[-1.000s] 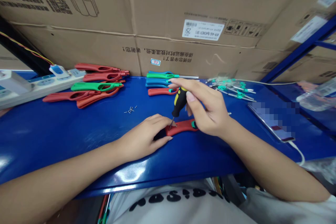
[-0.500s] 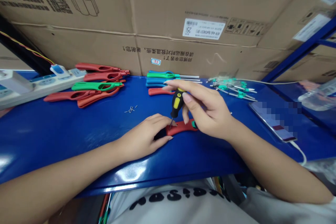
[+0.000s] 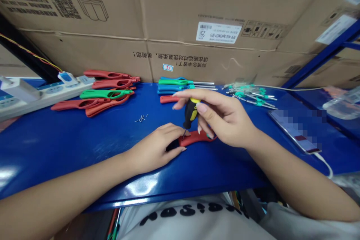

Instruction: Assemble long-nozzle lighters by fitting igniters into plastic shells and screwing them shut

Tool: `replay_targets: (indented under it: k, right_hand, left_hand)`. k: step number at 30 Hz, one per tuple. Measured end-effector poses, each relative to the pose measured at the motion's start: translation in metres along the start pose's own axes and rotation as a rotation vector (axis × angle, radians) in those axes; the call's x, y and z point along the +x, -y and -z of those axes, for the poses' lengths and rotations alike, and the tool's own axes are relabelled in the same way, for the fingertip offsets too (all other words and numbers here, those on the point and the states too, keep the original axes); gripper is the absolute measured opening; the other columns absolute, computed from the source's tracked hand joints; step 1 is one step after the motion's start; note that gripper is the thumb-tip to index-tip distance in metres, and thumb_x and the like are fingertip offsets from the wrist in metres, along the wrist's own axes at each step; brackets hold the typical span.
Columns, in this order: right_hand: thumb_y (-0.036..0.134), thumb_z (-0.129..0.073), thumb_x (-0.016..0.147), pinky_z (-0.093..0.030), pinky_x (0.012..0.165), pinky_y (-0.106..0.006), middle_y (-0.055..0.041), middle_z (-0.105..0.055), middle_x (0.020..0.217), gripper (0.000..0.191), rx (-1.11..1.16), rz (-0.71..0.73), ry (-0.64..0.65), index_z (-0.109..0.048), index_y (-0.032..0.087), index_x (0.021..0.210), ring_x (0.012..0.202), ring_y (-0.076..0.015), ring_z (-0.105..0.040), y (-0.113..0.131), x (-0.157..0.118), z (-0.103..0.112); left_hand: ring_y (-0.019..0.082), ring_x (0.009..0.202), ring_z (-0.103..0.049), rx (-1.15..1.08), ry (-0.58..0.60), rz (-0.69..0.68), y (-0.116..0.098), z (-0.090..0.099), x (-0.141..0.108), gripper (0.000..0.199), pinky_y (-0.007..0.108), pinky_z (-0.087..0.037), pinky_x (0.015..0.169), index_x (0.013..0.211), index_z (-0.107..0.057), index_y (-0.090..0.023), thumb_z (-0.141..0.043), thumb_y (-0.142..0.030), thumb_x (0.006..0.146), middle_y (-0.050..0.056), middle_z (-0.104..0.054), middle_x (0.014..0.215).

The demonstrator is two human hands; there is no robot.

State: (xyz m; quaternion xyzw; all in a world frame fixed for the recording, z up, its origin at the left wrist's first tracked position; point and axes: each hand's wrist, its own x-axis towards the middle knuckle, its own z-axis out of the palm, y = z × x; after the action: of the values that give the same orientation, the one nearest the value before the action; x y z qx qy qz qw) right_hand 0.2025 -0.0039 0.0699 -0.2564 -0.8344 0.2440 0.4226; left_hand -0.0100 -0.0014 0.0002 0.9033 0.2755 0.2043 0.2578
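Note:
My left hand (image 3: pixel 159 148) grips the near end of a red lighter-like handle (image 3: pixel 197 138) between thumb and fingers, pressing it to the blue table. My right hand (image 3: pixel 222 116) is closed on a black and yellow screwdriver (image 3: pixel 191 113), held nearly upright. The screwdriver's tip meets the left end of the red handle. Part of that handle's right end is hidden under my right hand. Several small screws (image 3: pixel 142 118) lie on the table beyond my left hand.
Red and green handle shells (image 3: pixel 107 93) lie by a white power strip (image 3: pixel 53 90) at left. Handles with metal rods (image 3: pixel 176 88), green-tipped parts (image 3: pixel 253 95) and a phone (image 3: pixel 294 131) stand farther right. A cardboard box (image 3: pixel 168 18) walls the back of the blue table (image 3: pixel 112 135).
The fingers of my right hand have shifted around the screwdriver's handle. My left hand and the red handle hold nearly the same place, while the whole view has moved slightly.

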Motion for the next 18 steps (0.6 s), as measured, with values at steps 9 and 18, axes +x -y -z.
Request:
replay_targets:
  k: [9, 18]
  right_hand:
    - [0.025, -0.054, 0.099, -0.057, 0.088, -0.036, -0.0095, -0.073, 0.110, 0.019, -0.422, 0.273, -0.156, -0.066, 0.018, 0.112, 0.103, -0.0208, -0.068, -0.0014, -0.0029, -0.0040]
    - [0.031, -0.067, 0.094, -0.059, 0.079, -0.031, -0.0053, -0.075, 0.100, 0.022, -0.378, 0.242, -0.142, -0.068, 0.022, 0.114, 0.086, -0.0172, -0.070, 0.0001, -0.0037, -0.0043]
  left_hand:
    - [0.024, 0.110, -0.061, -0.005, -0.028, -0.016, 0.0008, -0.0015, -0.0004, 0.025, 0.041, -0.050, 0.098, 0.121, -0.061, -0.021, -0.059, -0.028, 0.098, 0.008, -0.068, 0.116]
    - [0.024, 0.103, -0.063, 0.003, -0.025, -0.015, -0.0008, -0.0010, 0.0002, 0.017, 0.040, -0.052, 0.093, 0.112, -0.064, -0.021, -0.058, -0.028, 0.098, 0.007, -0.069, 0.108]
